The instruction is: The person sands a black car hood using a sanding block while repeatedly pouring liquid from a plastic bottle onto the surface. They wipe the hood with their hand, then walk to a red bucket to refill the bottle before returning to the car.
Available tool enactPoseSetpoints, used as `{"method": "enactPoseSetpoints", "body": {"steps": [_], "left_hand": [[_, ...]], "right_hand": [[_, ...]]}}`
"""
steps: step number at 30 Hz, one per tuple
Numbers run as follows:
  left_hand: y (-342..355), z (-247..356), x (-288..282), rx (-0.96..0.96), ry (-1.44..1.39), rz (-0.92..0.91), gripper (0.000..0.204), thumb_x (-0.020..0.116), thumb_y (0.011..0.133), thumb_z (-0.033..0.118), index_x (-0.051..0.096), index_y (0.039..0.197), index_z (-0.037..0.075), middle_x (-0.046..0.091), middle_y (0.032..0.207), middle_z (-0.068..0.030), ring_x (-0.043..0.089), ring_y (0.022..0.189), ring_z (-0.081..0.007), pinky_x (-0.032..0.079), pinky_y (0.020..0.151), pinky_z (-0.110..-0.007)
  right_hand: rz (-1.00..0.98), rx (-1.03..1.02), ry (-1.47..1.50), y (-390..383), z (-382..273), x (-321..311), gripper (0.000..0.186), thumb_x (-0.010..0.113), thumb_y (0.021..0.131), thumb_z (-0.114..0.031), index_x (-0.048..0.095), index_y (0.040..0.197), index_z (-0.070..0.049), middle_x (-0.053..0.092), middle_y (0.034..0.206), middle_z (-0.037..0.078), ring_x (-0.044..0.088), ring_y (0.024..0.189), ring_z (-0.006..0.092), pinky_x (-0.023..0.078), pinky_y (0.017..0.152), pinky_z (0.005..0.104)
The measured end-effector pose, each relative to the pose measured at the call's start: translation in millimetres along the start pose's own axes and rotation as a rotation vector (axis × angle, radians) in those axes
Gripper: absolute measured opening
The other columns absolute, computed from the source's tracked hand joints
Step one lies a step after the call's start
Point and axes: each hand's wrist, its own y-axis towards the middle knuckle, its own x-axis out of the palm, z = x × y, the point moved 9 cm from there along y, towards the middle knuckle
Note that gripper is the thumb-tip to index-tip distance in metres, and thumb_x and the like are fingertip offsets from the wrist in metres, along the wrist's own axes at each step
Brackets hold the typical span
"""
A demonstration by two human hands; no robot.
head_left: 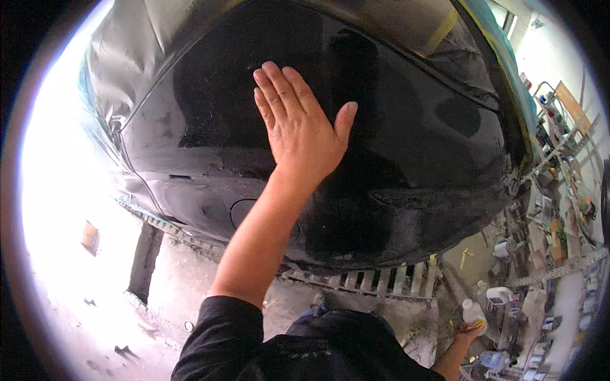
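Observation:
My left hand (pixel 297 124) lies flat on a glossy black car body panel (pixel 406 146), its fingers stretched out and the thumb spread to the right. Under my left forearm, a round outline (pixel 244 204) in the panel is partly hidden. Low at the right, my right hand (pixel 467 331) is closed around a white plastic bottle (pixel 473 310). A small yellow-orange piece (pixel 474 326) shows at its fingers; its kind is too small to tell.
Masking film (pixel 121 60) wraps the car beyond the panel. A slatted grate (pixel 387 280) runs along the floor below it. To the right stand cluttered shelves (pixel 559 241) with bottles and tools, and a white jug (pixel 499 296). A brown piece (pixel 90 237) lies on the left.

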Motion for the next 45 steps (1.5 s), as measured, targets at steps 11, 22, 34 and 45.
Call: {"method": "enactPoseSetpoints", "body": {"steps": [11,22,34,45], "left_hand": [[-19,101,18,-0.063,0.002,-0.064,0.099,0.045,0.094,0.062,0.017,0.146,-0.018,0.003,0.156,-0.0381,-0.004,0.147,-0.0482,0.001,0.12,-0.054],[-62,206,36,0.073,-0.09,-0.255,0.1,0.058,0.088,0.056,0.017,0.151,-0.01,0.004,0.159,-0.0308,0.0,0.15,-0.0417,0.001,0.121,-0.052],[-5,-15,9,-0.447,0.024,-0.007,0.093,0.037,0.098,0.061,0.011,0.151,-0.011,0.007,0.159,-0.0312,0.003,0.15,-0.0399,0.002,0.121,-0.045],[-19,138,33,-0.075,0.083,-0.128,0.097,0.047,0.094,0.059,0.011,0.15,-0.012,0.005,0.157,-0.0348,0.002,0.148,-0.0462,0.006,0.121,-0.05]], "right_hand": [[0.073,0.094,-0.243,167,50,-58,0.068,0.05,0.082,-0.079,0.054,0.105,-0.014,0.045,0.059,0.003,0.038,0.044,0.0173,0.035,0.042,0.0359],[-0.114,0.49,-0.477,287,107,-89,0.081,0.052,0.074,-0.086,0.053,0.109,-0.013,0.045,0.059,0.004,0.039,0.044,0.0176,0.031,0.041,0.0319],[-0.003,0.614,-0.493,299,122,-130,0.077,0.053,0.071,-0.088,0.054,0.097,-0.016,0.043,0.055,0.003,0.04,0.041,0.0177,0.033,0.038,0.031],[0.086,0.586,-0.541,292,118,-157,0.073,0.058,0.067,-0.088,0.05,0.081,-0.017,0.037,0.051,0.001,0.036,0.04,0.0168,0.029,0.038,0.0294]]}}
